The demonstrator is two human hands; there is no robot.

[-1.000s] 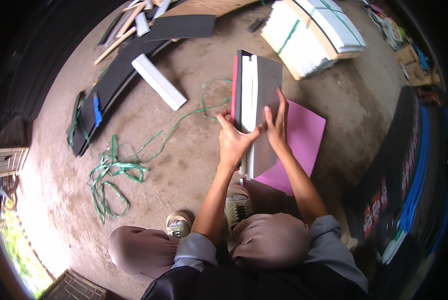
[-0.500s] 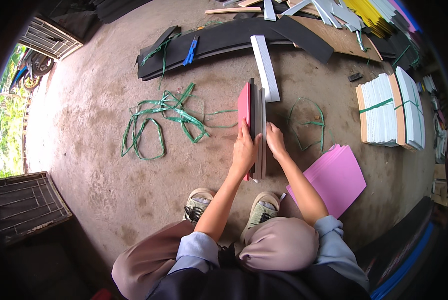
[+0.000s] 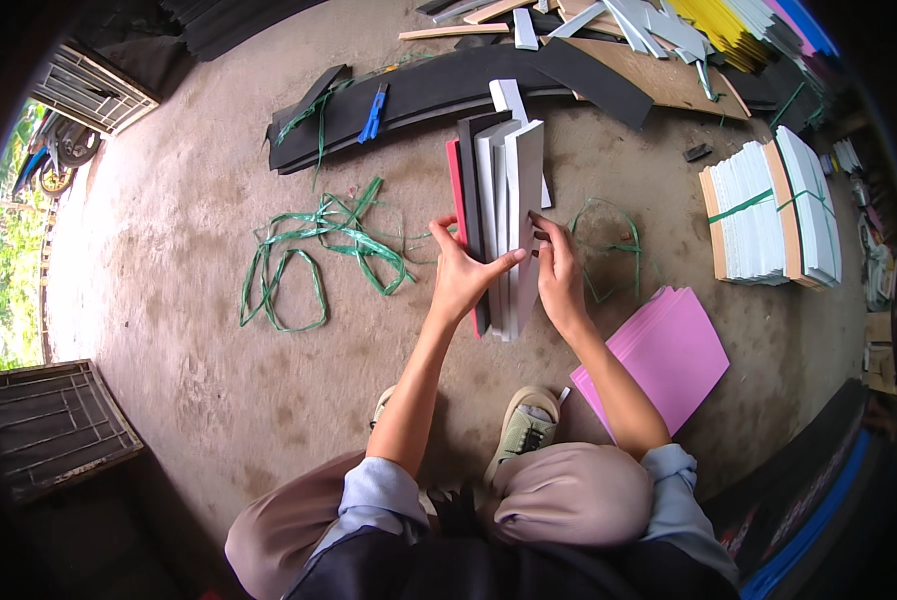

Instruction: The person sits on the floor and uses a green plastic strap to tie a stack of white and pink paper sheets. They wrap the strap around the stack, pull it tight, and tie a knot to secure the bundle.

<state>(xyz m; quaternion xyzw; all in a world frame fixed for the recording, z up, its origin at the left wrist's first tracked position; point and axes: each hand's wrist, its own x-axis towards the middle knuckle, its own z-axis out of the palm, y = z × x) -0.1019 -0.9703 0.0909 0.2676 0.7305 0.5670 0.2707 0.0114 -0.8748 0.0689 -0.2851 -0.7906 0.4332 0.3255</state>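
Between my hands, above the concrete floor, stands a stack of foam sheets (image 3: 499,230) on edge: red at the left, then black, then grey and white ones fanned slightly apart. My left hand (image 3: 463,272) grips the stack from the left, its thumb reaching across the near edges and its fingers behind the red sheet. My right hand (image 3: 561,275) is closed against the right face, fingers curled at the outer sheet. A fan of pink sheets (image 3: 659,355) lies on the floor by my right forearm. Tangled green plastic twine (image 3: 319,240) lies to the left.
Long black foam strips (image 3: 419,110) lie at the back, with a blue-handled cutter (image 3: 374,112) on them. A white strip (image 3: 506,95) lies behind the stack. At the right stands a tied bundle of white sheets (image 3: 759,215). A green twine loop (image 3: 634,240) lies beside my right hand.
The stack has shifted slightly left and tilted, and its grey and white sheets have spread apart. My left thumb now stretches across the edges, and my right hand has moved slightly nearer.
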